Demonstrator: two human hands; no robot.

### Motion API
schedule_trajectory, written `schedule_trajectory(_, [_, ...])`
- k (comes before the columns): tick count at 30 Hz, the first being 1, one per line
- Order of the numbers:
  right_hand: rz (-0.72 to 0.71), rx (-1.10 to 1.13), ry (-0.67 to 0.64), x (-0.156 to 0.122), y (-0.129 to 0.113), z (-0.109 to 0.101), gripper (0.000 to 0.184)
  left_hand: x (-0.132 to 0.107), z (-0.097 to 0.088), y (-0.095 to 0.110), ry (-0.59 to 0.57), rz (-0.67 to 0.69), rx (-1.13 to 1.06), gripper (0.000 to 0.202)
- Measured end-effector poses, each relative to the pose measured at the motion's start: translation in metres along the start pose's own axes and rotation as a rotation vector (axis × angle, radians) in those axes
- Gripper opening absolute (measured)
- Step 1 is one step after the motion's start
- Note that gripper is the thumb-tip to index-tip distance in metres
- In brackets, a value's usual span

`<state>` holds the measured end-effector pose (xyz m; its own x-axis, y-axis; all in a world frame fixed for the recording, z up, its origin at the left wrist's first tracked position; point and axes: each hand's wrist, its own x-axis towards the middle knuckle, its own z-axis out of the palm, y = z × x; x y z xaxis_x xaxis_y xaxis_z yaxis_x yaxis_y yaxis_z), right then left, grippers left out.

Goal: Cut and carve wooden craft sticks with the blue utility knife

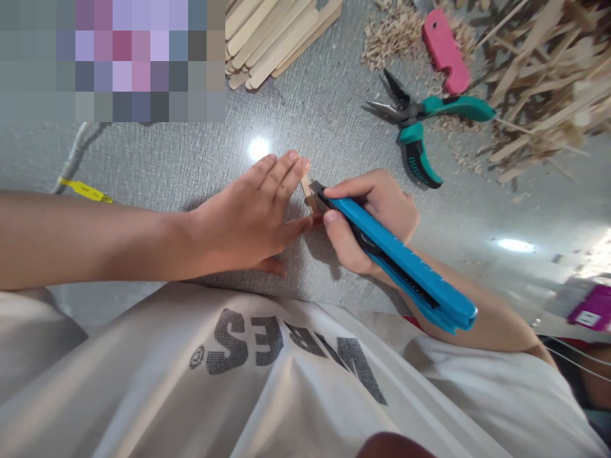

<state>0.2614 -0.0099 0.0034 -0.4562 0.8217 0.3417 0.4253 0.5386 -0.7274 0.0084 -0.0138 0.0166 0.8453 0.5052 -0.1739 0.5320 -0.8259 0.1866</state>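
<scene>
My right hand [375, 219] is closed around a blue snap-off utility knife [405, 254], its dark blade pointing up and left. The blade tip lies against or just over a short, narrow piece of craft stick [309, 194]; I cannot tell whether it cuts in. My left hand [248, 213] lies nearly flat on the grey table, fingers stretched. Its fingertips pin the upper end of the stick piece, while another finger reaches its lower end. Part of the stick is hidden under the fingers.
Whole craft sticks [281, 38] lie stacked at the back. Green-handled pliers [415, 117] rest opened at the right, near a pink cutter [445, 51] and wood shavings [391, 32]. Split sticks [554, 83] pile up far right. A cable with a yellow tag [86, 189] runs at left.
</scene>
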Motion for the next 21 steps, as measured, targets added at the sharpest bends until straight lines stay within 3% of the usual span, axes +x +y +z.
schedule_trajectory(10, [-0.045, 0.038, 0.037, 0.001, 0.005, 0.004, 0.026, -0.004, 0.007, -0.001, 0.057, -0.011, -0.131, 0.100])
schedule_trajectory(13, [-0.064, 0.055, 0.058, 0.000, 0.006, 0.008, 0.028, -0.004, 0.006, -0.001, 0.050, -0.012, -0.106, 0.106])
schedule_trajectory(21, [0.015, 0.115, 0.067, -0.008, 0.008, 0.003, 0.024, -0.005, 0.008, -0.002, 0.045, -0.001, -0.112, 0.114])
